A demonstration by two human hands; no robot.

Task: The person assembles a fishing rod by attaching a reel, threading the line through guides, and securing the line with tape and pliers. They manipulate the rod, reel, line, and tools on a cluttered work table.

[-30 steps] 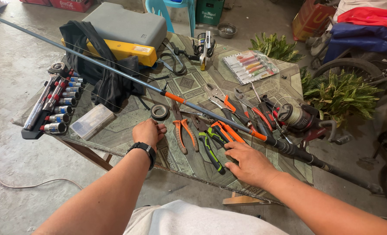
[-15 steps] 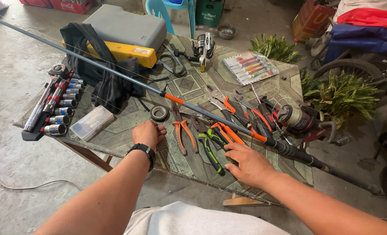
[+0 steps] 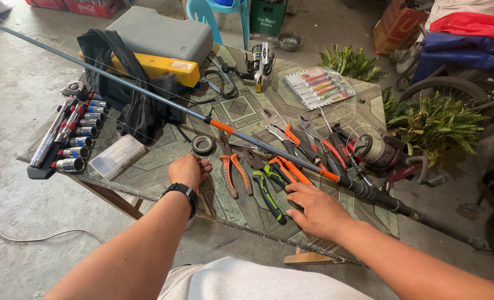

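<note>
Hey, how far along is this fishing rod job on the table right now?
Done: the pliers and other tools are laid out beside the fishing rod and its reel. In hand: nothing gripped; the right hand rests by the green-handled pliers, the left hand near the tape roll. Left: any work on the rod.

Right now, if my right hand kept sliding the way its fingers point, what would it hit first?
The right hand points up-left across the table. Its fingertips already sit at the green-handled pliers; just past those lie the orange-handled pliers. Depth is hard to judge, so treat this as likely.
</note>
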